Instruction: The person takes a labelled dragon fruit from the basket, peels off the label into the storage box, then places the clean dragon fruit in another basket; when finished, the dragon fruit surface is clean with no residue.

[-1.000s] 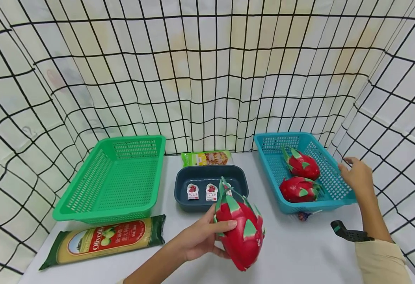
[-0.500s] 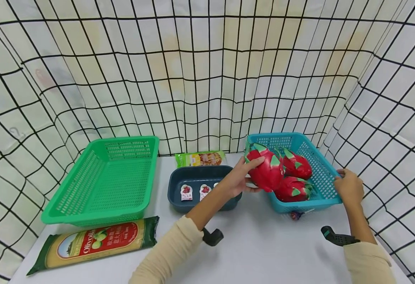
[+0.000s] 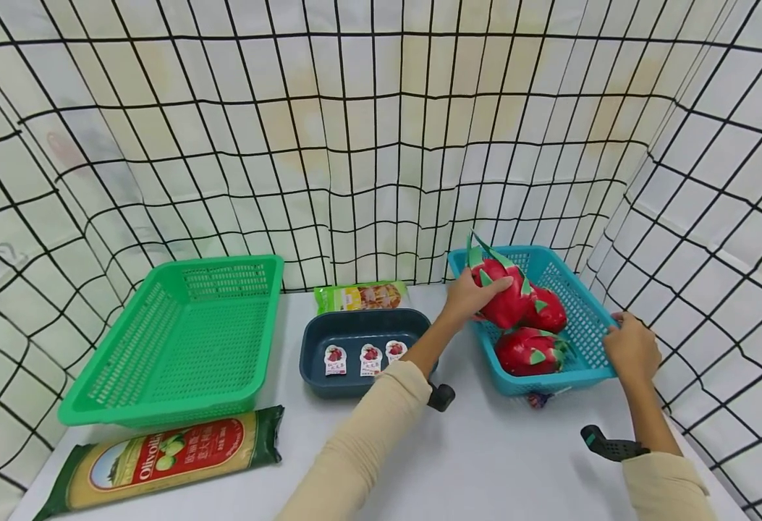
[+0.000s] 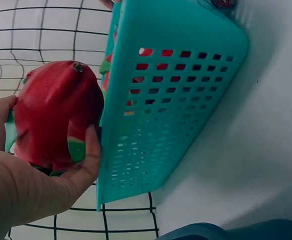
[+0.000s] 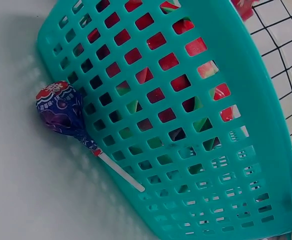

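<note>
My left hand point(image 3: 470, 298) grips a red dragon fruit point(image 3: 506, 302) with green leaf tips, over the left rim of the blue basket point(image 3: 537, 383). In the left wrist view, thumb and fingers wrap the dragon fruit point(image 4: 58, 112) right beside the basket wall point(image 4: 156, 95). Two more dragon fruits lie in the basket, one nearer the front point(image 3: 529, 353), the other behind it point(image 3: 551, 311) and partly covered by the held one. My right hand point(image 3: 635, 351) holds the basket's right rim, fingers curled at the edge; the right wrist view barely catches this hand.
A lollipop point(image 5: 61, 107) lies against the basket's front foot. Left of it stand a navy tray point(image 3: 335, 389) with three dragon-fruit labels and a green basket point(image 3: 159, 414). A pasta packet point(image 3: 166, 456) lies in front, a green snack packet point(image 3: 361, 297) behind. Black wire mesh encloses the table.
My left hand has carried the dragon fruit from the front middle, right and away, to the blue basket. The right hand has closed on the basket's right rim. The head view has shifted slightly.
</note>
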The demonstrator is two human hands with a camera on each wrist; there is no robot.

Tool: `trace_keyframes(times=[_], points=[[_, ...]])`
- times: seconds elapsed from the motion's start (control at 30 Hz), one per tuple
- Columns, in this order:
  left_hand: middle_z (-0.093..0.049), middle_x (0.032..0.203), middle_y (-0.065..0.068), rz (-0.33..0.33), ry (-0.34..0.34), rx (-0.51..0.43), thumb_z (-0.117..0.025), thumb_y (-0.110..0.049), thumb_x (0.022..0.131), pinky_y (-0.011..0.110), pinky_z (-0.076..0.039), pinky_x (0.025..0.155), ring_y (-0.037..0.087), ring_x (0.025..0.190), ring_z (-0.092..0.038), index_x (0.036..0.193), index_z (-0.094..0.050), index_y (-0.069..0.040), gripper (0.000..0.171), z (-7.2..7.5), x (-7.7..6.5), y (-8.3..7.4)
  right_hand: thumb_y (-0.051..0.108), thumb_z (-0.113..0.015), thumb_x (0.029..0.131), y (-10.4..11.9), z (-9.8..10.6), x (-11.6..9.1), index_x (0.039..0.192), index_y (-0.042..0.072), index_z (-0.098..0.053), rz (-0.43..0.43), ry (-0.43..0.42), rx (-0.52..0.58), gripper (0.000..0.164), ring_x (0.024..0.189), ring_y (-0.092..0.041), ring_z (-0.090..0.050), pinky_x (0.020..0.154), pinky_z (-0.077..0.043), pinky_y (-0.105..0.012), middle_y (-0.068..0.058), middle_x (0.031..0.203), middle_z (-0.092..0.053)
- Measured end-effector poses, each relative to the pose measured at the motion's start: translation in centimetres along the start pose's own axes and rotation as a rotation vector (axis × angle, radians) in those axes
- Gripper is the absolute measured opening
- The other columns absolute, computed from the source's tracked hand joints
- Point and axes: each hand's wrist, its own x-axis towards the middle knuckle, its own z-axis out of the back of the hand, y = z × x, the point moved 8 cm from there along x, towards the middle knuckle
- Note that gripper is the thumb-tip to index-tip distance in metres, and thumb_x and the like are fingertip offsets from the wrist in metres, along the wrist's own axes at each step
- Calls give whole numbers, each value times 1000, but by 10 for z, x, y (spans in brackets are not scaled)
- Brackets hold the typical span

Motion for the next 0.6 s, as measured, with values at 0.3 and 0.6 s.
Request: trace_keyframes(times=[0.3,0.6], points=[[-62,112,11,48,-63,168,-76,-38,83,33,-60,60,24,88,-69,124,-51,-3,60,-18,1,-1,10,-43,100,-1,3,-7,133,-10,-48,4,-9,-7,39,78,-47,-62,53,-45,-44,-38,114,-59],[-70,83,9,-149,-192,510,-65,-20,93,24,-58,59,16,68,-69,95,-65,-2,19,-14,-5,-10,9,-44,99,1,1,-6,134,-9,-47,-8,7,-29,40,73,-43,-60,54,-43,-44,-37,110,-59]])
